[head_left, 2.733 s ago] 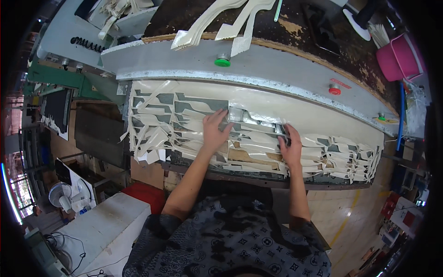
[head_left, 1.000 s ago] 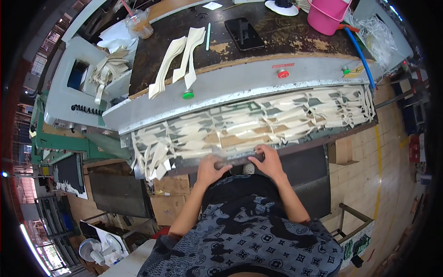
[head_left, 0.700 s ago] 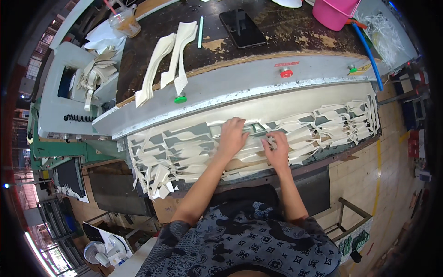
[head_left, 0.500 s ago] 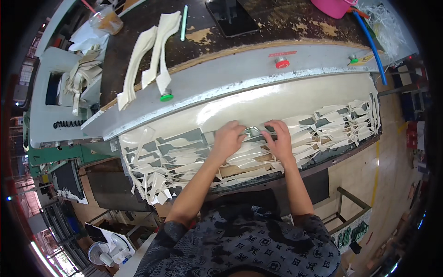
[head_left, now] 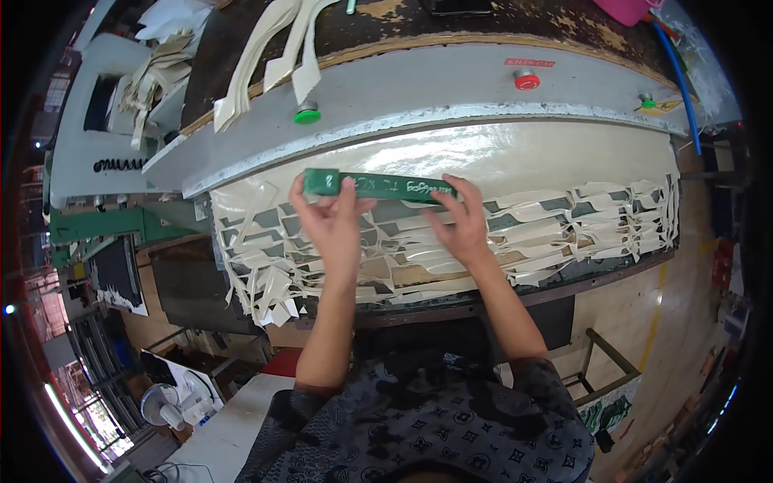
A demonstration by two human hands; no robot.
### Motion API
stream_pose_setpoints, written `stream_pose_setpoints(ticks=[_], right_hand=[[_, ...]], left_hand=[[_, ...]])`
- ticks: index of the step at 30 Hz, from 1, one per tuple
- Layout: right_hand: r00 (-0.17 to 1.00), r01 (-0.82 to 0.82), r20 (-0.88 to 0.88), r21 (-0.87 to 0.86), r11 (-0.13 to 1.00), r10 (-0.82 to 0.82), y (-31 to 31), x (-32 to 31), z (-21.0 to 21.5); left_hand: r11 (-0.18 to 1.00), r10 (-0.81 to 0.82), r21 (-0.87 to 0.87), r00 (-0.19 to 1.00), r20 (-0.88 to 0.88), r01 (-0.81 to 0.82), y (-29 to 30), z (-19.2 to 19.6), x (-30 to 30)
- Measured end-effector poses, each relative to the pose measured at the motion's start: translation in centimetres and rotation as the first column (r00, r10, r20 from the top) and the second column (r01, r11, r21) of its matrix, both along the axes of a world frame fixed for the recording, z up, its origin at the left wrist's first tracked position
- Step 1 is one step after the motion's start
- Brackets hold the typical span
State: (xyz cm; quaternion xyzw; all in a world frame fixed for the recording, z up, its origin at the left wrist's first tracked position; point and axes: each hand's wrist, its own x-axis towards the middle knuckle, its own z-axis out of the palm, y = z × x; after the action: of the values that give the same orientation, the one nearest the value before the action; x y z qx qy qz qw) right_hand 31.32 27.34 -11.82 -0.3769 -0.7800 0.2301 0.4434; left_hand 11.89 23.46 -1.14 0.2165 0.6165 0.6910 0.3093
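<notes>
A long green cutting die (head_left: pixel 386 187) with white handwriting on its side is held up over the cream sheet (head_left: pixel 531 153), its wider block end to the left. My left hand (head_left: pixel 330 229) grips that end, fingers and thumb round it. At the narrower right end, my right hand (head_left: pixel 463 225) has its fingertips closed on the die. Below both hands lies the cut-out part of the sheet, a web of thin cream scraps (head_left: pixel 515 233) with gaps showing the grey-green bed.
Behind the sheet runs a grey machine beam (head_left: pixel 435 84) with a red button (head_left: pixel 527 79) and green buttons (head_left: pixel 307 113). Cream cut strips (head_left: pixel 256 60) hang over the brown top's edge. A blue tube (head_left: pixel 680 88) is at the right, a small fan (head_left: pixel 163 406) lower left.
Both hands have lifted the die off the sheet and moved it left and away from me, its green side now showing. The view has shifted slightly.
</notes>
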Motion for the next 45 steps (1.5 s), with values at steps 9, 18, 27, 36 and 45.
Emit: stream_pose_setpoints(ticks=[9,18,27,36,45], right_hand=[[0.848,-0.242,0.389,-0.32,0.916,0.36,8.7,5.0,-1.8],[0.934,-0.059,0.329,-0.235,0.97,0.137,3.9,6.3,-5.2],[0.963,0.029,0.267,-0.184,0.983,0.022,2.7,5.8,-5.9],[0.988,-0.039,0.137,-0.242,0.97,0.073,2.5,5.9,-4.4],[0.976,0.003,0.215,-0.189,0.982,0.038,2.6,5.9,-5.9]], left_hand=[[0.732,-0.405,-0.677,0.845,-0.349,0.072,-0.4,-11.6,-3.7],[0.925,-0.381,-0.332,0.441,-0.813,0.187,-2.1,-14.5,-6.0],[0.927,-0.344,-0.373,0.513,-0.787,0.05,-2.8,-15.5,-4.8],[0.927,-0.332,-0.372,0.547,-0.768,0.041,-3.1,-16.0,-4.6],[0.944,-0.297,-0.327,0.505,-0.81,0.031,-3.3,-17.0,-4.9]])
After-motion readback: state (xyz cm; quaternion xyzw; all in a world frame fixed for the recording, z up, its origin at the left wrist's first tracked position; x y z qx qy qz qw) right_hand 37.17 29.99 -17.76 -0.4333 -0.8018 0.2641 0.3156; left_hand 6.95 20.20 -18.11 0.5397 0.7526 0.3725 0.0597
